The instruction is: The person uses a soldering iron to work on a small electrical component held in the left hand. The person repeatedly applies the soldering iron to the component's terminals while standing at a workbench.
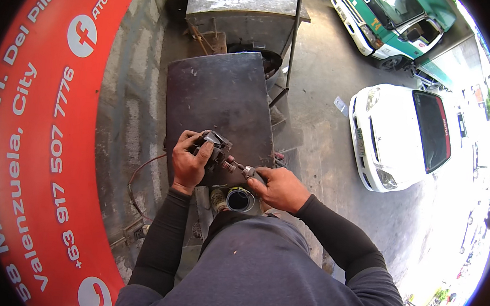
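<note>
Here is the left hand [187, 161], up over the near part of the dark table [221, 91], and it has a compact, dark metal part [218, 144] in its grip. Those fingers are curled only partway round, thumb across the near face, the part pinched firmly between them. Coppery rings [229, 163] show at the part's lower right end.

Over to the right hand [281, 188]! It's closed around a grey tool [249, 171], thumb and fingers wrapped about the body, most of which the hand hides. A thin shaft lies between the tool's tip and the rings; whether the tool actually touches the part, I cannot tell. Both hands are close together, the work right between them, in front of the person's dark shirt [260, 256].

Down below, a round can [240, 199] with a dark inside sits just beyond the shirt, under the work. A thin cable [134, 188] loops down left of the table. Past the far edge, a big metal box [241, 2] with a pale top. Left flank: a tall red sign [42, 133]. Out right, a white car [391, 137], and beyond it a green-and-white truck [390, 27].
</note>
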`<state>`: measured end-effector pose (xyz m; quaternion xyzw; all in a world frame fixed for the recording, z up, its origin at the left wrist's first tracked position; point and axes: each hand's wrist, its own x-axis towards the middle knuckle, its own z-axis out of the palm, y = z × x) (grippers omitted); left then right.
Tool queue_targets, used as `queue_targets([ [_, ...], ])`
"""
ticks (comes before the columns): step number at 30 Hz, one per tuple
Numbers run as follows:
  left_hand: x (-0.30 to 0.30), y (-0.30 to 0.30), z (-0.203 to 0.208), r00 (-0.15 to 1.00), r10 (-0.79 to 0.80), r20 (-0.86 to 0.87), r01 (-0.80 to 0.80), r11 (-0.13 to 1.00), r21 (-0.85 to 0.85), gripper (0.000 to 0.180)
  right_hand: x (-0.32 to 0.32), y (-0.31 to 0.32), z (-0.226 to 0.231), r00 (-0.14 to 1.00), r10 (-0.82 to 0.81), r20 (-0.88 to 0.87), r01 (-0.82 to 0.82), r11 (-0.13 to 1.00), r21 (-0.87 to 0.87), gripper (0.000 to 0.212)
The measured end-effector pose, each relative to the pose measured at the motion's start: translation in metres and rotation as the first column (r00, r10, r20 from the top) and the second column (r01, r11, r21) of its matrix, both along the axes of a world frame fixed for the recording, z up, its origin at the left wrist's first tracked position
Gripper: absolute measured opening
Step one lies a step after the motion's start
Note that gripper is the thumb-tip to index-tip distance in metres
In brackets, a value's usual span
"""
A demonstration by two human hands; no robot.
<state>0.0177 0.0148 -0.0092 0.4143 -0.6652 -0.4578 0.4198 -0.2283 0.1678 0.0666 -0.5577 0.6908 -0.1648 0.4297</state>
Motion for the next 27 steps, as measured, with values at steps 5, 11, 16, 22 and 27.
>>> queue_targets([
  [5, -0.001, 0.000, 0.002, 1.000, 0.001, -0.007, -0.001, 0.999, 0.036, 0.043, 0.001, 0.003, 0.002, 0.999, 0.001, 0.044, 0.000, 1.000, -0.024, 0.050],
  [11, -0.001, -0.001, 0.001, 1.000, 0.002, 0.003, -0.002, 1.000, 0.003, 0.042, 0.006, 0.004, 0.010, 0.998, 0.038, 0.048, -0.039, 0.999, 0.022, 0.050],
  [16, 0.001, 0.002, 0.000, 1.000, 0.006, -0.002, -0.006, 1.000, 0.030, 0.042, 0.002, 0.000, 0.008, 0.999, 0.011, 0.038, -0.012, 0.999, 0.032, 0.048],
  [22, 0.000, 0.003, -0.001, 1.000, -0.001, -0.018, 0.001, 1.000, -0.022, 0.041, 0.003, 0.002, 0.002, 0.999, -0.031, -0.017, 0.031, 0.998, -0.055, 0.053],
  [27, -0.002, -0.009, -0.009, 0.992, -0.032, -0.126, 0.039, 0.998, 0.057, 0.033, -0.007, 0.016, -0.003, 0.995, -0.082, 0.062, 0.087, 0.994, -0.073, 0.055],
])
